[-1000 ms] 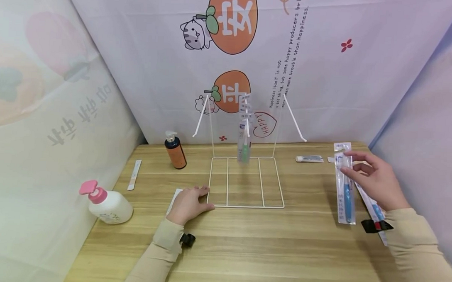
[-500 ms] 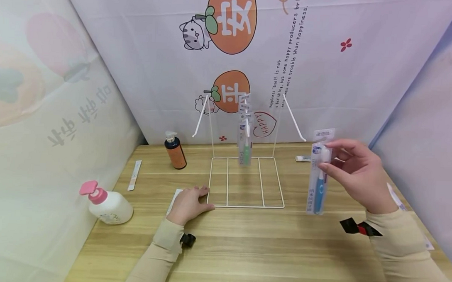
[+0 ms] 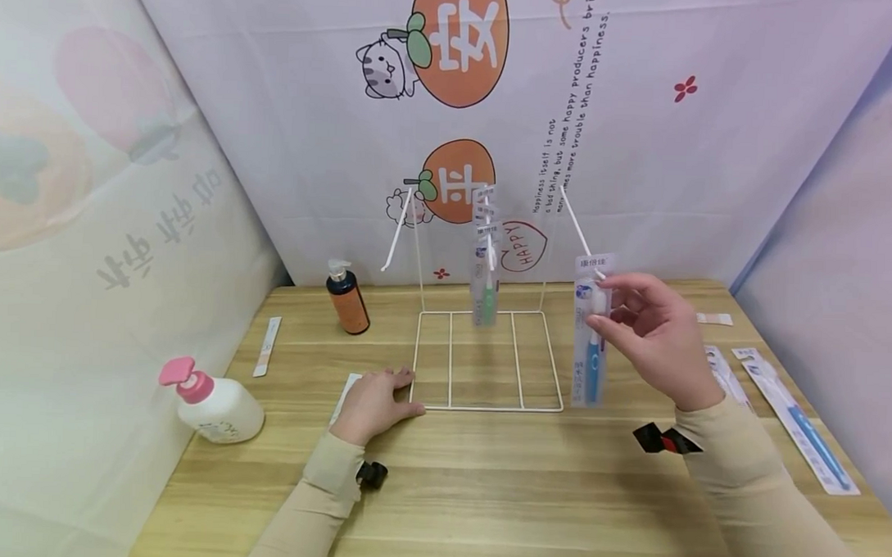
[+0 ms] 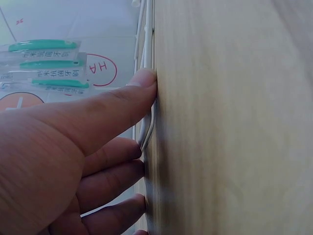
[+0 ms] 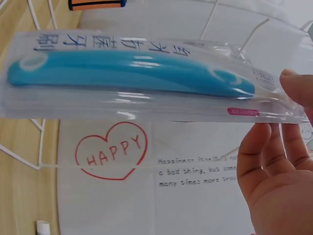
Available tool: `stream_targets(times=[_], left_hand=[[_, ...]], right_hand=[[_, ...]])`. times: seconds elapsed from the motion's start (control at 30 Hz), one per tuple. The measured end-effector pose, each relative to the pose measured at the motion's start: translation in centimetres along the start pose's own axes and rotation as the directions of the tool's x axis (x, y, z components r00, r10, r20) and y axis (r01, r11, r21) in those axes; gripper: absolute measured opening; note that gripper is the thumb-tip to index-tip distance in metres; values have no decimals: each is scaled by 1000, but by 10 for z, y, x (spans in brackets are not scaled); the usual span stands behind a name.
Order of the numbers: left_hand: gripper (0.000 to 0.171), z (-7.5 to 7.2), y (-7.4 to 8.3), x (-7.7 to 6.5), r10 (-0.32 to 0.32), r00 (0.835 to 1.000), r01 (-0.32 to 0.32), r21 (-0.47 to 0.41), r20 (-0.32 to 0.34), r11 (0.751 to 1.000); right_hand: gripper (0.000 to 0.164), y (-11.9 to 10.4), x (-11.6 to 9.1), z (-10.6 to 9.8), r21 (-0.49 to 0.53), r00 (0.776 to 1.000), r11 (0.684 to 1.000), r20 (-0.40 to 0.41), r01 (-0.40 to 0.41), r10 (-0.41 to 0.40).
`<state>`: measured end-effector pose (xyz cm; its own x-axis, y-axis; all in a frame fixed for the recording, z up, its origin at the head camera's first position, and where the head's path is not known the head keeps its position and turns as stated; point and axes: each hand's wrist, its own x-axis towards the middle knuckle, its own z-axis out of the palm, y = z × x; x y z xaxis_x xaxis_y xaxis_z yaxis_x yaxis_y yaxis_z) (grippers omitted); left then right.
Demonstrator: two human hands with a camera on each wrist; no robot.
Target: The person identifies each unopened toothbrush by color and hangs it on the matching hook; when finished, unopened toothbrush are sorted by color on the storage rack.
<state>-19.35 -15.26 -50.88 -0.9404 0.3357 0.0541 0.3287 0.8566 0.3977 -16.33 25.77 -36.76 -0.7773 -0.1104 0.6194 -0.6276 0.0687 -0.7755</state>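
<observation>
My right hand (image 3: 658,339) pinches the upper part of a blue toothbrush in clear packaging (image 3: 592,372). The pack hangs upright, its top at the tip of the right hook (image 3: 577,221) of a white wire rack (image 3: 450,361); whether the hook passes through the pack's hole, I cannot tell. In the right wrist view the blue handle (image 5: 132,73) shows through the plastic. My left hand (image 3: 374,403) holds the front left corner of the rack's base, wire between thumb and fingers (image 4: 110,156). Several packaged green toothbrushes (image 3: 488,300) hang on the middle hook.
Packaged toothbrushes (image 3: 798,422) lie on the right of the wooden table (image 3: 497,493), with a small flat packet (image 3: 713,319) behind. A dark pump bottle (image 3: 348,301) and a white pump bottle with pink top (image 3: 223,408) stand left, near a slim sachet (image 3: 267,346).
My right hand has carried the blue toothbrush pack leftward from the table's right side to the right hook's tip. My left hand has stayed on the rack's corner.
</observation>
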Motion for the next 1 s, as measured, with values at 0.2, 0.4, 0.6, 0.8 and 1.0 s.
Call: stream_targets(times=[0.2, 0.4, 0.6, 0.8, 1.0], left_hand=[[63, -1, 1, 0, -5, 1000, 5, 1, 2, 1000], [65, -1, 1, 1, -3, 1000, 3, 1, 9, 1000], [65, -2, 0, 1, -1, 1000, 1, 0, 8, 1000], [65, -4, 1, 1, 4, 1000, -4, 3, -1, 1000], [66, -3, 0, 1, -2, 1000, 1, 9, 14, 1000]], right_hand=[[42, 20, 14, 11, -68, 995, 997, -101, -27, 20], [41, 46, 37, 20, 5, 980, 999, -193, -38, 38], [37, 62, 64, 23, 75, 973, 994, -213, -80, 94], [36, 72, 90, 25, 34, 966, 991, -221, -126, 130], [37, 83, 104, 27, -36, 966, 991, -231, -126, 115]])
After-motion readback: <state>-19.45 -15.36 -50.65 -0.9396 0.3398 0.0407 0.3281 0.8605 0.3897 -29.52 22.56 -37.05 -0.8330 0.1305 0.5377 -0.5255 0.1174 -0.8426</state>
